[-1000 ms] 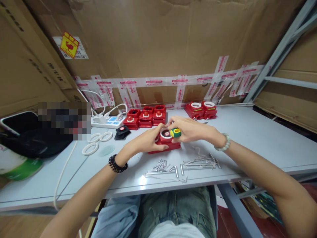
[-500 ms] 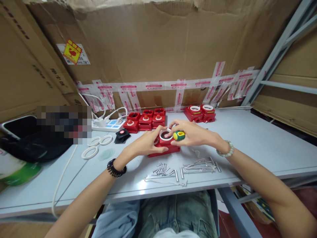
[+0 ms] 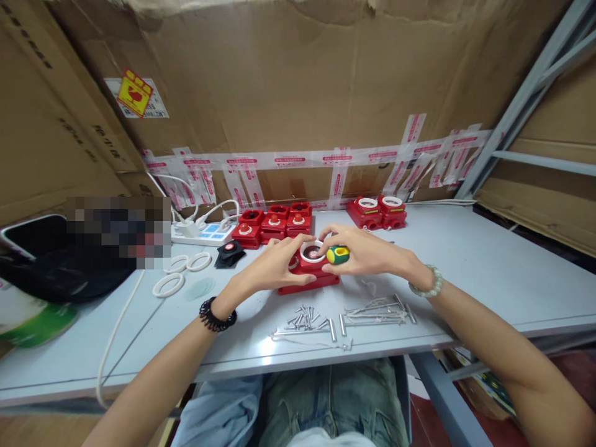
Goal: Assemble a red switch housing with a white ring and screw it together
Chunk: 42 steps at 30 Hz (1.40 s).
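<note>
From the head camera, the left hand (image 3: 274,266) lay curled against the left side of a red box (image 3: 311,273) in the middle of the grey table (image 3: 488,261), fingers pressed on it. The right hand (image 3: 367,251) gripped a green and yellow screwdriver (image 3: 338,254) at the box's right edge, its fingertips touching the white ring (image 3: 311,251) on top. A heap of screws (image 3: 302,315) lay just before the box. More red boxes (image 3: 274,225) stood behind, and loose white rings (image 3: 170,284) to the left.
</note>
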{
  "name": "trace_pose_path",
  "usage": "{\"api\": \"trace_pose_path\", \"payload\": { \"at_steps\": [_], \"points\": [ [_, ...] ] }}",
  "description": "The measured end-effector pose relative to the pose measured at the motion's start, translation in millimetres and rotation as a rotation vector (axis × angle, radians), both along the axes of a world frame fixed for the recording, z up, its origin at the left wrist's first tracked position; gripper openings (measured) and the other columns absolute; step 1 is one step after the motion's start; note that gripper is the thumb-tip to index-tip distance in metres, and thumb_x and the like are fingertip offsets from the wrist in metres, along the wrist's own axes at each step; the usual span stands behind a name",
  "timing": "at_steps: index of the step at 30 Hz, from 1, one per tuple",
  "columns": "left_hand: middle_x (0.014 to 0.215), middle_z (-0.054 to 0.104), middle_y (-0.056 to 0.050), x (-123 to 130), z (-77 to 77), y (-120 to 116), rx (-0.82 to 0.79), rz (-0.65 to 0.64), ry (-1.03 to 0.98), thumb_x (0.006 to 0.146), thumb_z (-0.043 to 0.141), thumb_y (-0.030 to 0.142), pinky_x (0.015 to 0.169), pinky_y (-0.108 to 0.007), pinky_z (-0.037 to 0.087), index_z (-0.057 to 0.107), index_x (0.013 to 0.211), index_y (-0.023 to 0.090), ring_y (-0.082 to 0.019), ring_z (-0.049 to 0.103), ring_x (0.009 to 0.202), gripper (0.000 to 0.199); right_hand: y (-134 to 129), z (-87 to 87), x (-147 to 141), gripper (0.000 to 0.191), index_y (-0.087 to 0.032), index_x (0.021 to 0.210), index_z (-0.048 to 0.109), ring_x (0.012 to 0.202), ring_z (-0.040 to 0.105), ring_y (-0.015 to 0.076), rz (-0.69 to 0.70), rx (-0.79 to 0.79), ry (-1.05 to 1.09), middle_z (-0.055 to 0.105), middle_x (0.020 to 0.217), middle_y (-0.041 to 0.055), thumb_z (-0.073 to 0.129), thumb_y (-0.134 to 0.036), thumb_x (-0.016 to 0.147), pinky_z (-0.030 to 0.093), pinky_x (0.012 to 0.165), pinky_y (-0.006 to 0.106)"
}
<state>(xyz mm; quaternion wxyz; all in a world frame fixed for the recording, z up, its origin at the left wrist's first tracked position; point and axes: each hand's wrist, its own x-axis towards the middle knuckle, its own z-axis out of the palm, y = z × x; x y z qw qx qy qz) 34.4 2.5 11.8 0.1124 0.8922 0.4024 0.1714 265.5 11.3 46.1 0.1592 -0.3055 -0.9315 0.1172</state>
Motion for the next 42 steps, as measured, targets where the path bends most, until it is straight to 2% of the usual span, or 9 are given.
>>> {"api": "trace_pose_path", "payload": {
  "at_steps": [6,15,28,33,39,42],
  "points": [
    [0.115,0.066,-0.010,0,-0.5,-1,-0.012,0.006,0.009,0.081,0.065,0.050,0.093,-0.046,0.038,0.040,0.133,0.024,-0.031,0.061,0.104,0.063,-1,-0.6,0,0.026,-0.021,0.100,0.071,0.098,0.062,0.0224,-0.029,-0.011,-0.011,0.061,0.120,0.0090,0.064,-0.037,0.081,0.047,0.084,0.034],
    [0.115,0.066,-0.010,0,4.1,-3,-0.015,0.012,0.011,0.081,0.065,0.047,0.089,-0.044,0.041,0.040,0.133,0.023,-0.031,0.062,0.101,0.062,-2,-0.4,-2,0.026,-0.020,0.099,0.072,0.103,0.062,0.0245,-0.040,0.010,-0.025,0.060,0.122,0.0106,0.064,-0.037,0.081,0.047,0.087,0.036],
    [0.112,0.066,-0.012,0,-1.9,-2,0.008,0.013,0.047,0.084,0.062,0.045,0.090,-0.047,0.041,0.037,0.138,0.022,-0.033,0.061,0.106,0.064,4,-10.3,-4,0.023,-0.018,0.097,0.069,0.099,0.061,0.0220,0.007,0.022,0.041,0.064,0.113,0.0097,0.064,-0.036,0.083,0.047,0.086,0.034],
    [0.119,0.063,-0.014,2,-4.3,-2,-0.032,-0.017,-0.002,0.083,0.063,0.041,0.089,-0.044,0.045,0.038,0.136,0.020,-0.032,0.061,0.108,0.062,7,-14.8,-4,0.030,-0.020,0.106,0.066,0.098,0.061,0.0223,0.010,0.002,0.044,0.067,0.108,0.0082,0.067,-0.038,0.082,0.046,0.086,0.034],
    [0.136,0.054,-0.018,3,-7.6,-2,-0.105,-0.048,-0.049,0.081,0.064,0.037,0.090,-0.041,0.048,0.034,0.135,0.019,-0.031,0.060,0.111,0.064,0,-14.4,-5,0.026,-0.020,0.110,0.067,0.095,0.061,0.0213,0.001,0.009,-0.052,0.061,0.118,0.0104,0.061,-0.029,0.087,0.048,0.082,0.034],
    [0.138,0.052,-0.017,3,-6.8,-2,-0.131,-0.066,-0.073,0.081,0.064,0.037,0.090,-0.040,0.049,0.034,0.133,0.020,-0.029,0.061,0.110,0.062,-1,-15.1,-3,0.027,-0.021,0.113,0.067,0.100,0.061,0.0228,0.013,0.038,-0.069,0.059,0.124,0.0113,0.058,-0.029,0.089,0.048,0.084,0.036]
  ]
}}
